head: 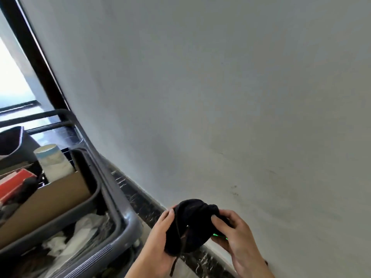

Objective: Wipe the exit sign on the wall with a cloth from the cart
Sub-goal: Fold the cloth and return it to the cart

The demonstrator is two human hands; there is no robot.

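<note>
Left hand [160, 237]: gripped the left side of the black cloth [188, 223], thumb pressed on top near the upper edge, fingers curled under the bundle and mostly hidden by it.
Right hand [239, 239]: gripped the right side of the same cloth, thumb laid over the bunched end, fingers wrapped beneath; a small green glow [215, 235] showed between the cloth and the palm, and what it belonged to could not be told.
Cloth: dark, bunched into a rounded wad held between both hands, with a thin strip [176, 261] hanging down from its lower edge past the left wrist.
Where the cloth was: low in the view, in front of the dark marbled baseboard [140, 199] and the foot of the pale wall [220, 87], off the cart [120, 217] and to its right.
Cart: grey, with rounded rails, just left of the left forearm; its upper tray held a cardboard box [50, 197], a white cylindrical container [52, 161] and a red item [16, 183]; crumpled white material [66, 237] lay lower down.
Exit sign: could not be made out on the wall.
Upper left: a dark frame [36, 57] beside bright light.
</note>
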